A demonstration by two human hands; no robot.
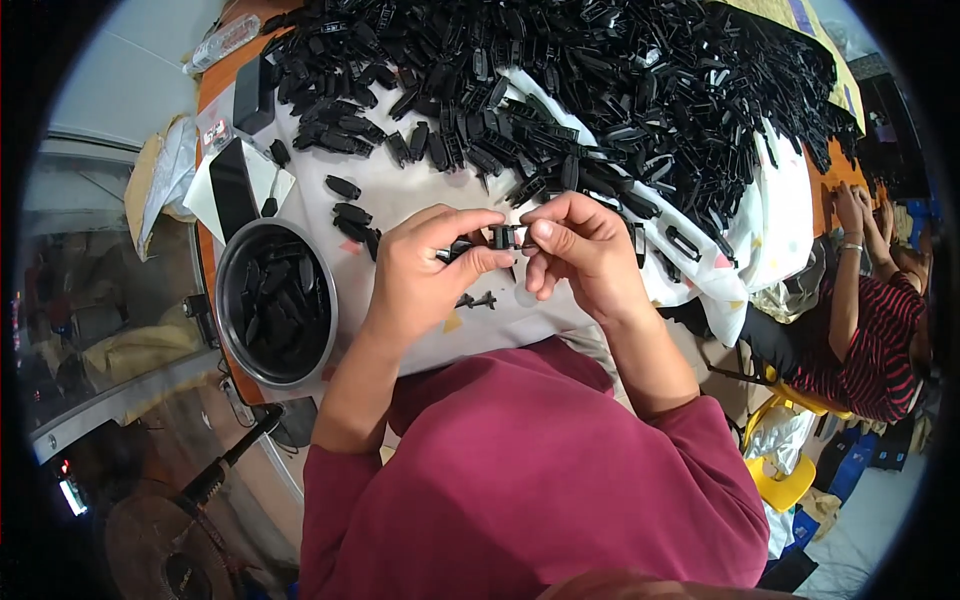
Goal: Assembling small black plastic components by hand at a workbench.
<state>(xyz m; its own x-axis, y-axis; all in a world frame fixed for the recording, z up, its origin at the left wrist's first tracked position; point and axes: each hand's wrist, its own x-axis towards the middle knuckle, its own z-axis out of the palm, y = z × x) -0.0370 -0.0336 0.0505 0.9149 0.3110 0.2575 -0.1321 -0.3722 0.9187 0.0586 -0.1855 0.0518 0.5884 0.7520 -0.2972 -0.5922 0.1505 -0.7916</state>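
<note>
My left hand (430, 262) and my right hand (580, 250) meet over the white cloth (420, 190) and together pinch one small black plastic part (503, 237) between thumbs and forefingers. A second dark piece sticks out under my left fingers. A small black clip (478, 299) lies on the cloth just below my hands. A huge heap of black plastic parts (600, 90) covers the table beyond my hands.
A round metal bowl (231, 330) holding several black parts sits at my left. Black rectangular boxes (232, 185) and a clear bottle (220, 45) lie at the far left edge. Another person in a striped top (870, 340) works at the right. A fan (165, 550) stands at lower left.
</note>
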